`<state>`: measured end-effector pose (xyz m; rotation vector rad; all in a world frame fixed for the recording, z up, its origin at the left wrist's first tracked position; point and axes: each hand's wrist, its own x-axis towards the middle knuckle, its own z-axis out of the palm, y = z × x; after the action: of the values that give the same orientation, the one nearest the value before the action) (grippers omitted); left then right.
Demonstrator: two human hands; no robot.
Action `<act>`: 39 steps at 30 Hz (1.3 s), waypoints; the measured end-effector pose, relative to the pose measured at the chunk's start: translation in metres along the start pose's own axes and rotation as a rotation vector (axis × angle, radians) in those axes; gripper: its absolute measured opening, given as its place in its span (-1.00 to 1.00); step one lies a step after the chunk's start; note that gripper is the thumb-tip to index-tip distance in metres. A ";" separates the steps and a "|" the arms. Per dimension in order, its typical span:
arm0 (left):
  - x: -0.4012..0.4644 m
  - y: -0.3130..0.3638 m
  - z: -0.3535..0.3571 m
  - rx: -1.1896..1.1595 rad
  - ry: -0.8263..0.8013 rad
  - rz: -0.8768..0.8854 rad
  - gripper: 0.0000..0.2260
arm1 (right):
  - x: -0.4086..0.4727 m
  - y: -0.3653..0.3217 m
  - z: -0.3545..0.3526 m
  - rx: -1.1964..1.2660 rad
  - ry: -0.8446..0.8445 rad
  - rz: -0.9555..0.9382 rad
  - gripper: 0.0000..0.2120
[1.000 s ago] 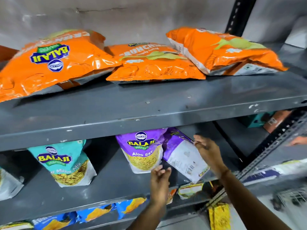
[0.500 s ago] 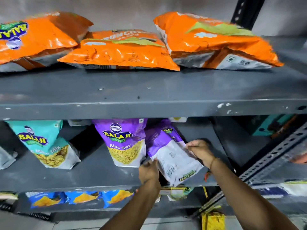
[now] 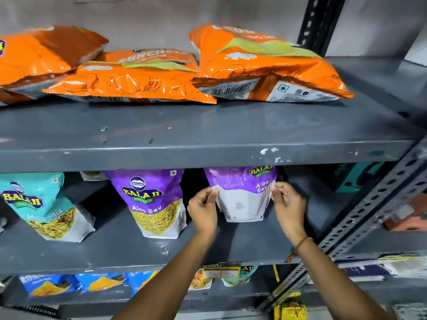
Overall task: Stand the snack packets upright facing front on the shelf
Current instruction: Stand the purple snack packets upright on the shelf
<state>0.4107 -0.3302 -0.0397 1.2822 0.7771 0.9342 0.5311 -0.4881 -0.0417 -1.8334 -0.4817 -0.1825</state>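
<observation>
A purple and white Aloo Sev packet (image 3: 242,197) stands upright on the middle shelf (image 3: 129,252), its printed back side towards me. My left hand (image 3: 203,210) pinches its left edge and my right hand (image 3: 287,203) pinches its right edge. To its left a second purple Aloo Sev packet (image 3: 153,202) stands upright, front side showing. Further left a teal mix packet (image 3: 44,206) leans tilted, front showing.
Three big orange packets (image 3: 261,65) lie flat on the upper shelf (image 3: 208,135). Blue packets (image 3: 76,285) line the lowest shelf. A perforated metal upright (image 3: 374,213) slants past my right wrist. A teal box (image 3: 360,176) sits at the far right of the middle shelf.
The tilted purple packet has been turned upright and shifted right. My left hand rose from its lower corner to its left edge; my right hand moved to its right edge.
</observation>
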 end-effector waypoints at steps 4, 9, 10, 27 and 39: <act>0.003 -0.026 -0.004 0.242 -0.087 0.074 -0.87 | -0.009 0.021 0.003 -0.032 -0.051 0.084 -0.88; 0.006 -0.034 -0.006 0.373 -0.108 0.092 -0.88 | -0.021 0.015 0.001 0.059 0.015 0.120 -0.78; 0.004 -0.033 -0.008 0.375 -0.107 0.097 -0.89 | -0.029 0.010 0.000 0.069 0.056 0.097 -0.76; -0.064 -0.026 -0.006 0.439 -0.264 0.385 -0.73 | -0.070 0.009 -0.011 0.183 -0.240 0.258 -0.60; 0.010 -0.031 0.016 0.262 -0.538 -0.058 -0.49 | -0.015 0.018 -0.013 0.311 -0.357 0.430 -0.69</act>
<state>0.4334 -0.3294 -0.0683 1.6364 0.5150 0.4104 0.5264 -0.5081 -0.0586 -1.6198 -0.3259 0.4942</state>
